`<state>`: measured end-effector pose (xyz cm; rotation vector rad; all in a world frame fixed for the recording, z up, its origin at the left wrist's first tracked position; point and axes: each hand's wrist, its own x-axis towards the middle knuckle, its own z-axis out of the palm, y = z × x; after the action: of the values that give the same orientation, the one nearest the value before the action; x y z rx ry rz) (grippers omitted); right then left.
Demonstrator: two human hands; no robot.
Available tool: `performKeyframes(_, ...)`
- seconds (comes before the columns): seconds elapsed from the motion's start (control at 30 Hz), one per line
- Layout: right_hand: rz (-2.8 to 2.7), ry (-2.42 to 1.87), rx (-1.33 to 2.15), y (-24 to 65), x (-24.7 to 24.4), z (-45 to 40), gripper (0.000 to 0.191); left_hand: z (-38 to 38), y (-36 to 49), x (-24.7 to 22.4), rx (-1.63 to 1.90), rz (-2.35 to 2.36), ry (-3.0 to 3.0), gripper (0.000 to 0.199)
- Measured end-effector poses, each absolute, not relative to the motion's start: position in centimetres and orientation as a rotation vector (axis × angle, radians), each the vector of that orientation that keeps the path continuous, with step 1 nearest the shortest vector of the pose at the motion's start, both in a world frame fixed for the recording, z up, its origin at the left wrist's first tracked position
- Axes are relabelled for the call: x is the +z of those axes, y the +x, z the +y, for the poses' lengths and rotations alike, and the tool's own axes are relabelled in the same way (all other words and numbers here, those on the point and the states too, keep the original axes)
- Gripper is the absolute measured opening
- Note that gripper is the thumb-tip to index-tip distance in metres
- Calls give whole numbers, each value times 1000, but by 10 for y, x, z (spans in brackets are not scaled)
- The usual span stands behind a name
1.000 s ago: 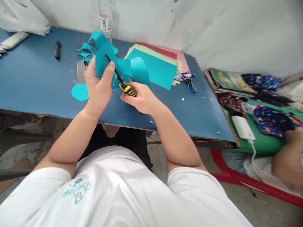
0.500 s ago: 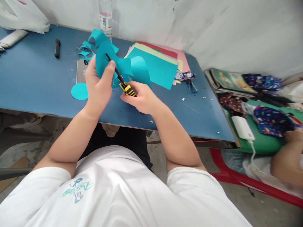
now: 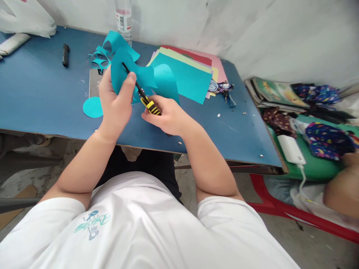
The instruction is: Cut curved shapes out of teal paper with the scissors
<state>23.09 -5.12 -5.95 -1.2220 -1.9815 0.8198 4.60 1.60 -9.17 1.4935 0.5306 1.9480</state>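
Note:
Raised above the blue table, a curling sheet of turquoise paper (image 3: 165,80) is pinched by my left hand (image 3: 119,91), thumb on its near face and fingers behind. Yellow-and-black scissors (image 3: 151,106) are gripped in my right hand (image 3: 168,116). Their dark blades lie along the paper, beside my left thumb, pointing up and left. A cut-out turquoise circle (image 3: 93,107) lies on the table left of my left wrist. Behind that hand sit turquoise paper scraps (image 3: 100,59) with round holes, partly over a grey flat object (image 3: 94,84).
A stack of coloured paper (image 3: 193,80) lies to the right, with a patterned bundle (image 3: 221,87) beside it. At the back stand a bottle (image 3: 123,22) and a white bag (image 3: 26,16); a black marker (image 3: 65,55) lies left. Another person's arm (image 3: 343,190) is at far right.
The view has shifted slightly, so the table items appear a little displaced. Both hands keep their holds, and the paper and scissors have hardly moved.

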Motion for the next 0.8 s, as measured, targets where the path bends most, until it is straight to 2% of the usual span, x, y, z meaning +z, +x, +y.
performKeyframes(0.2,-1988,-1201,803,231,-60,-50,27,15,44,-95,1930,585,1487,48)
performKeyframes(0.4,-1977,-1203,841,230,-59,-49,25,8,46,-93,1944,595,1457,32)
performKeyframes(0.8,-1813,-1179,1017,227,-62,-45,26,-5,54,-78,1935,567,1305,40)
